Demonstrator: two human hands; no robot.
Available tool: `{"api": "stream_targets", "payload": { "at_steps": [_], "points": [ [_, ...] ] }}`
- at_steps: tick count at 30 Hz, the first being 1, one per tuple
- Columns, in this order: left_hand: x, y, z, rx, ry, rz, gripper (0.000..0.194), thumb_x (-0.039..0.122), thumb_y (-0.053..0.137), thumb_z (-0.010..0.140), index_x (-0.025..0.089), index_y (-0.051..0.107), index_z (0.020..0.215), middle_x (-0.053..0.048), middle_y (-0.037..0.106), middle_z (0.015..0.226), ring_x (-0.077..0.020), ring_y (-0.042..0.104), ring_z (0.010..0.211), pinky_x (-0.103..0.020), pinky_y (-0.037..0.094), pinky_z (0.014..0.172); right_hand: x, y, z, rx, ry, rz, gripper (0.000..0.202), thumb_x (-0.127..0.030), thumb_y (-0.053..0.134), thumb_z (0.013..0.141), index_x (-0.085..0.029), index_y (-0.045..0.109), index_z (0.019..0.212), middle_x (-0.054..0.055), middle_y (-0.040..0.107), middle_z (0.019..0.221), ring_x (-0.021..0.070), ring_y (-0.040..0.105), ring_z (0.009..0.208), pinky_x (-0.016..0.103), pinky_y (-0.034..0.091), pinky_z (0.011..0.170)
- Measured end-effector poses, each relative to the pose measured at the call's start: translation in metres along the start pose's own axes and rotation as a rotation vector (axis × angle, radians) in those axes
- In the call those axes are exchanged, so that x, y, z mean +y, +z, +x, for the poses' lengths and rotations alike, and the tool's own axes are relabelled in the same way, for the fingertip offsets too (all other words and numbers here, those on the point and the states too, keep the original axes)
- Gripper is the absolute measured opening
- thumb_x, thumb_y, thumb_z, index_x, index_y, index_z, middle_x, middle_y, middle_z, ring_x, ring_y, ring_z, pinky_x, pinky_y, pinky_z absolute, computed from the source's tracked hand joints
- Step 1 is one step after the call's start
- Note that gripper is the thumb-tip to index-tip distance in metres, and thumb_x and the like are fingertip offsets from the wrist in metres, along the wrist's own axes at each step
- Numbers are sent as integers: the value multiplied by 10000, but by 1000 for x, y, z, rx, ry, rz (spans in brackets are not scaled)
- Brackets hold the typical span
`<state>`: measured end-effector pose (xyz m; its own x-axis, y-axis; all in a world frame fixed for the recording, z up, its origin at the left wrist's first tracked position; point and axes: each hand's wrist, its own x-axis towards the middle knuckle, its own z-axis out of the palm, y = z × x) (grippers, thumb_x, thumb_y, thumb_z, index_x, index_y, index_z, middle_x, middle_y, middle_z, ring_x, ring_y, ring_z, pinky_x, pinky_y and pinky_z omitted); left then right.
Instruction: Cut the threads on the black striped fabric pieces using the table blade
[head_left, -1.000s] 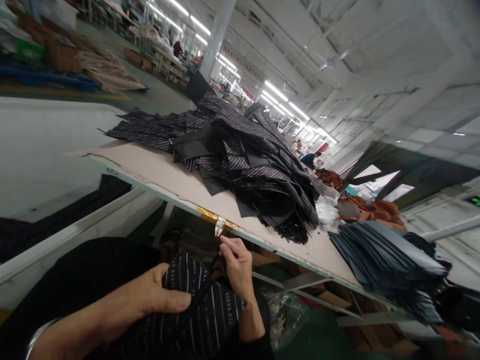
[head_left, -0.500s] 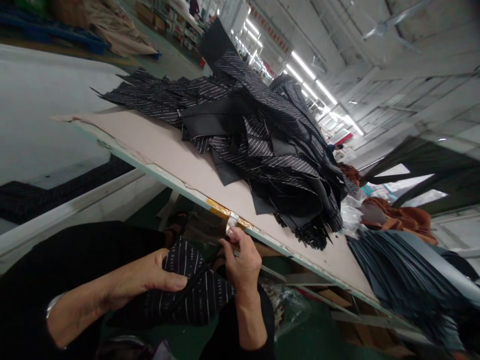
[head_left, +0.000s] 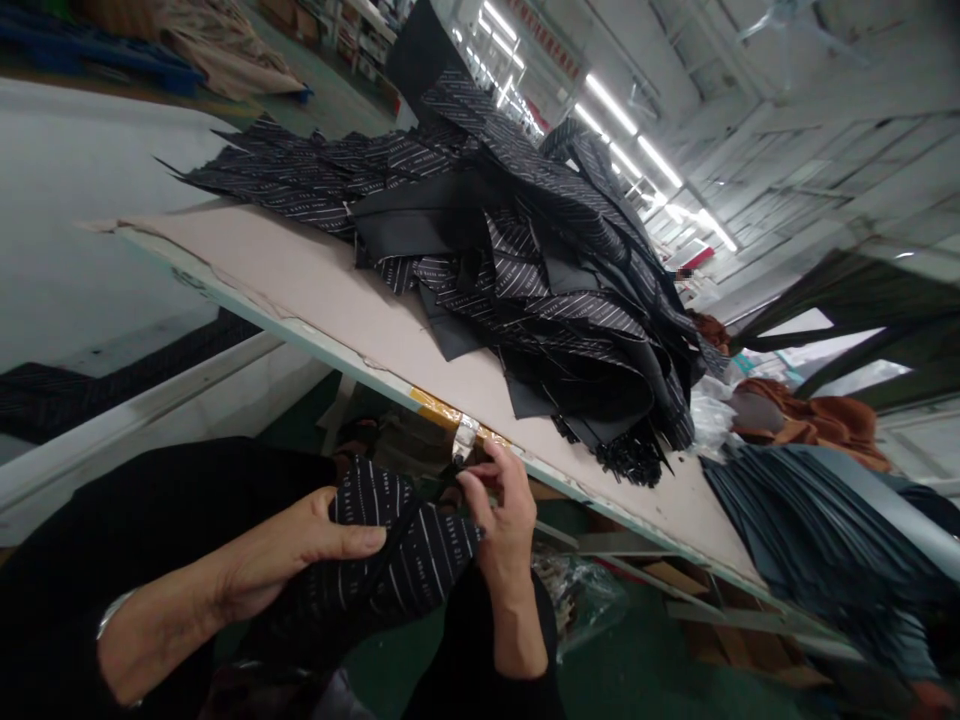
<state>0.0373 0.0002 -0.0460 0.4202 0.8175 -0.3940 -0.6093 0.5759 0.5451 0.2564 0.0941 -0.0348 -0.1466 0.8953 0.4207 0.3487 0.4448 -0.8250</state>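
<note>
My left hand (head_left: 300, 550) grips a dark fabric piece (head_left: 431, 560) printed with white dashed stripes and lettering, thumb on top. The cloth is folded, with a dark band running across it, and hangs over my lap. My right hand (head_left: 506, 515) is just below the table edge, thumb and forefinger apart and curled, with nothing visible between their tips. The cloth's right corner meets the side of this hand. Right above the fingertips, a shiny silver patch (head_left: 464, 436) sits on yellow tape (head_left: 431, 405) wrapped over the edge.
A large heap of striped dark fabric pieces (head_left: 570, 300) lies on the slanting tabletop (head_left: 285, 265). Stacked blue-grey pieces (head_left: 810, 530) and brown cloth (head_left: 832, 420) are at the right. Below the table are a clear plastic bag (head_left: 585, 605) and cardboard. A white panel (head_left: 97, 200) stands left.
My right hand has moved slightly right and its thumb and forefinger have parted from the silver patch. The cloth in my left hand has shifted slightly right and up.
</note>
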Motion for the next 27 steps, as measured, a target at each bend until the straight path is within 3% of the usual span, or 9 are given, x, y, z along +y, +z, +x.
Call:
{"api": "stream_targets", "payload": {
  "at_steps": [2,4,6,9,12,17,22,27],
  "points": [
    [-1,4,1,42,1,1,380,350,988,653,185,860,971,-113,837,874,-239,786,805,-298,626,802,-7,-9,-15,33,315,241,410,-505,697,921,-182,754,1167,107,768,1021,197,710,794,334,591,753],
    [-3,9,3,83,-4,4,402,370,1002,624,178,862,948,-118,836,865,-246,786,805,-297,627,792,-18,-15,-30,-36,555,456,504,-581,773,830,-170,787,1121,102,787,973,204,713,798,308,575,723],
    [-7,14,7,99,-13,27,434,402,1010,600,169,862,935,-118,835,852,-248,783,796,-292,624,780,-29,-15,-41,-135,695,572,583,-511,932,642,-177,810,1104,74,796,920,198,700,780,284,560,708],
    [-12,21,10,125,-15,112,461,437,1005,593,185,858,950,-95,836,858,-246,776,807,-290,615,775,-39,-7,-47,-99,840,625,542,-375,1016,465,-183,846,942,27,780,769,164,658,664,270,543,660],
    [-11,29,12,174,13,251,460,482,986,596,196,853,931,-64,830,852,-225,750,778,-267,592,728,-40,-2,-46,-36,901,640,427,-380,1019,430,-163,838,751,29,760,677,156,641,612,278,541,646],
    [-2,42,19,274,92,437,414,521,939,624,170,814,803,-32,783,749,-193,691,686,-251,538,645,-33,-5,-46,-50,820,568,316,-374,982,554,-191,848,775,11,762,710,144,638,641,255,527,647],
    [5,49,30,382,6,398,477,563,938,560,134,803,720,-37,751,682,-170,649,634,-248,506,611,-30,-7,-46,-130,724,548,245,-349,923,689,-226,866,893,23,809,850,162,694,769,250,555,732],
    [8,53,36,390,-56,244,482,516,980,492,136,811,735,-72,791,739,-214,698,699,-285,544,666,-26,-4,-40,-119,886,687,310,-370,977,620,-214,858,860,23,815,811,144,699,696,237,562,702]
  ]
}}
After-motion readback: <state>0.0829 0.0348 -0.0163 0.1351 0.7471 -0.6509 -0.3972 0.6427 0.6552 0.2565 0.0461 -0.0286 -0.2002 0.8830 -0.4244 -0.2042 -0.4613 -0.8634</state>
